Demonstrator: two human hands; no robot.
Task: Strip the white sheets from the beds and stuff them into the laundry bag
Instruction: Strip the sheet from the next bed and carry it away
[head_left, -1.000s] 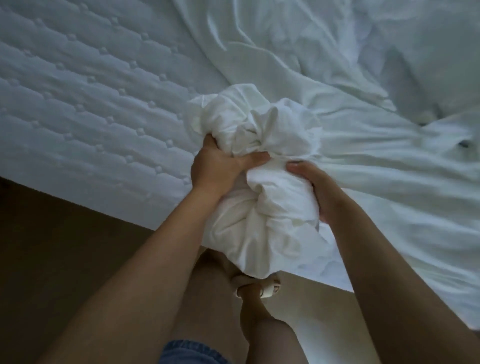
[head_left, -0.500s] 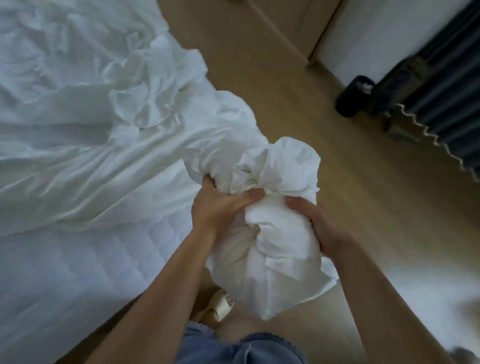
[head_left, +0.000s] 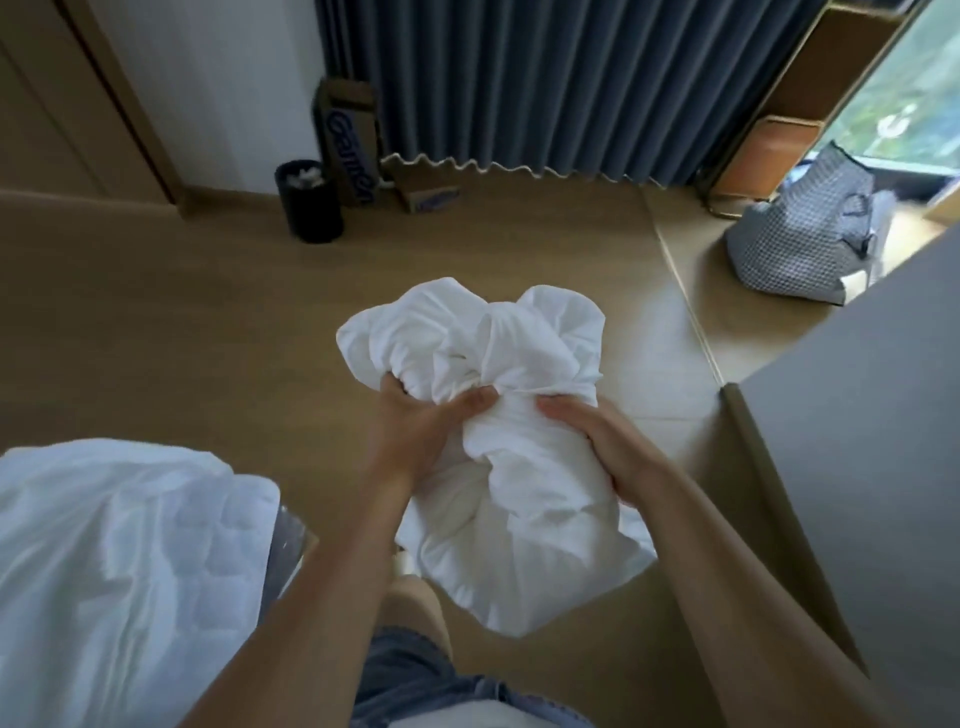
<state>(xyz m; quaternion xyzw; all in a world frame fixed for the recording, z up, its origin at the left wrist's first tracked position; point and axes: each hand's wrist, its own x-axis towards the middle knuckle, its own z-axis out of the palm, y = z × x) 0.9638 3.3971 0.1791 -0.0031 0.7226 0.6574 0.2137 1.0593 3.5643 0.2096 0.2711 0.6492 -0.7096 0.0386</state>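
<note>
- Looking down from the head camera, I see the bed (head_left: 104, 561) at the lower left, its quilted white cover rumpled at the corner nearest me.
- Beyond it, on the wooden floor (head_left: 171, 322), a dark bin (head_left: 308, 201) stands against the wall, with a tall cardboard box (head_left: 349, 150) printed in blue letters just beside it.
- My left hand (head_left: 410, 434) is closed into a fist on the white sheet (head_left: 498, 415), fingers dug into the bunched folds at its left side.
- That sheet is wadded into a loose bundle held in the air in front of my body, above the floor and clear of the bed; its lower end hangs down over my denim shorts (head_left: 415, 680).
- My right hand (head_left: 605, 444) is curled around the bundle's right side, palm pressed in, fingers wrapped around the cloth.
- A dark blue curtain (head_left: 545, 83) hangs across the far wall.
- At the far right, the checked laundry bag (head_left: 800, 244) sits on the floor near the window, well apart from the bundle, just past a grey panel (head_left: 857, 467).
</note>
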